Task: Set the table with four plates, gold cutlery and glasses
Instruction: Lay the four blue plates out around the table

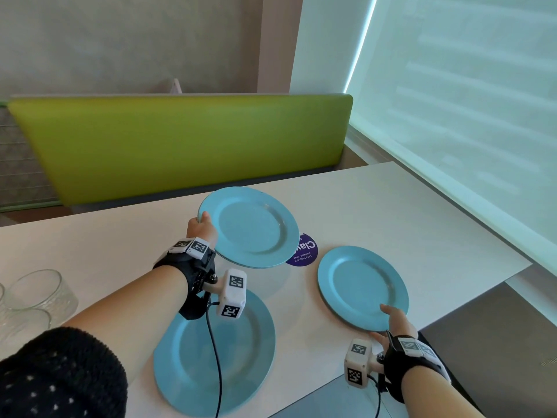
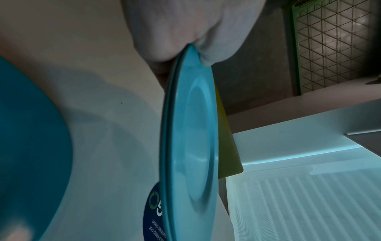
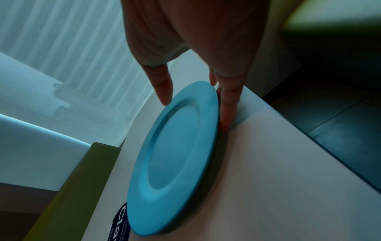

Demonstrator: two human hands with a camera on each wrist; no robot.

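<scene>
My left hand (image 1: 205, 220) grips the left rim of two stacked blue plates (image 1: 251, 227) and holds them level above the white table (image 1: 391, 206). In the left wrist view the thumb and fingers (image 2: 208, 48) pinch the stack's edge (image 2: 193, 138). Another blue plate (image 1: 361, 286) lies at the table's right. My right hand (image 1: 388, 319) holds its near rim, thumb on top and fingers underneath against the table; the right wrist view shows this plate (image 3: 175, 154) with its near edge slightly raised. A third blue plate (image 1: 241, 357) lies near me under my left forearm.
Several clear glasses (image 1: 39, 294) stand at the table's left edge. A round purple sticker (image 1: 306, 251) is on the table, partly under the held stack. A green bench back (image 1: 180, 146) runs behind the table. The table's right edge (image 1: 512, 273) drops off beside a window blind.
</scene>
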